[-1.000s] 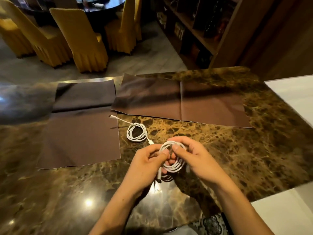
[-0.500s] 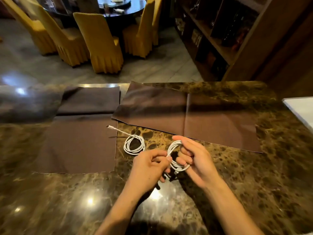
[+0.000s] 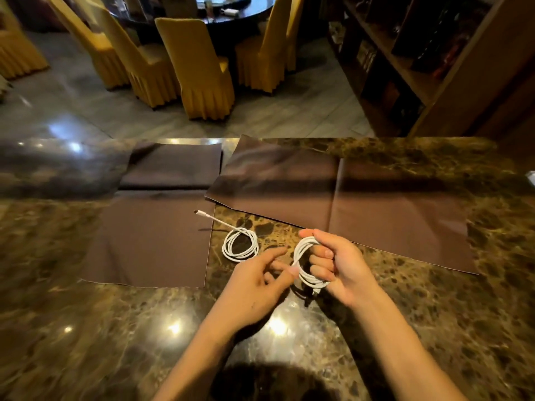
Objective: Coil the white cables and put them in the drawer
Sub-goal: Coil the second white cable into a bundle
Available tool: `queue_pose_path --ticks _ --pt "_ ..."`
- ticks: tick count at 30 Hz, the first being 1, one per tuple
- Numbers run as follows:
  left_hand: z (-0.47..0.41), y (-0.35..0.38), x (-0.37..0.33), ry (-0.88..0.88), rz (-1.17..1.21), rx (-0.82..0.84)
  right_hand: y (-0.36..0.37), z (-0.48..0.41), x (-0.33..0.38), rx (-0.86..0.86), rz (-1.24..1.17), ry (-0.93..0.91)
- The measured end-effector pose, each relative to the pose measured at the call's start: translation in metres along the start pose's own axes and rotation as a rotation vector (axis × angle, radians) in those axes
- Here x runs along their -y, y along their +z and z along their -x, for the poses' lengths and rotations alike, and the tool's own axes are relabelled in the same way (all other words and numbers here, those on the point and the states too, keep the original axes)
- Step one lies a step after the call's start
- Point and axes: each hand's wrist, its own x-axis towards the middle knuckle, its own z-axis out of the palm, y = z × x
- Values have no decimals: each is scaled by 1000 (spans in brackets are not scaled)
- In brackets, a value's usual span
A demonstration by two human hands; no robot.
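My right hand (image 3: 338, 264) grips a coiled white cable (image 3: 305, 266) a little above the marble counter; its fingers pass through the loops and a plug end hangs at the bottom. My left hand (image 3: 257, 285) is just left of that coil, fingers loosely spread, with its thumb tip touching the coil's left side. A second white cable (image 3: 240, 246) lies coiled on the counter beyond my left hand, its free end with a plug stretching up-left onto a brown cloth. No drawer is in view.
Brown cloths lie flat on the marble counter (image 3: 115, 328): one at left (image 3: 150, 241), one at the back right (image 3: 347, 204), one folded (image 3: 173, 166) behind. Yellow-covered chairs (image 3: 199, 70) and a wooden shelf (image 3: 419, 68) stand beyond the counter.
The coil has passed from both hands into my right hand's grip. My left hand has loosened and drawn slightly away. The view tilted up, showing more of the room.
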Motion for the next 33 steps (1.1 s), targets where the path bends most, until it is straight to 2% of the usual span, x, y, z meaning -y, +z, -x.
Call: queue_pose_path --ticks 5,9,12,16,25,29,33 --pt "-29 9 7 -11 -64 -89 2 -6 4 34 127 -83" --pt "-47 4 21 -48 -218 -173 -15 -14 16 -5 674 -152" --pt "-57 5 22 -45 -376 -248 -27 -21 22 -56 991 -248" --pt "-68 14 23 -51 -588 -223 -34 -29 22 -179 1441 -357" --pt "-69 13 10 -7 -856 -95 -33 -27 28 -330 1469 -451" --pt "-45 -15 -7 25 -697 -104 -24 -22 25 -350 1464 -502" --pt "-16 -63 -9 38 -487 -323 0 -19 8 -302 1442 -581"
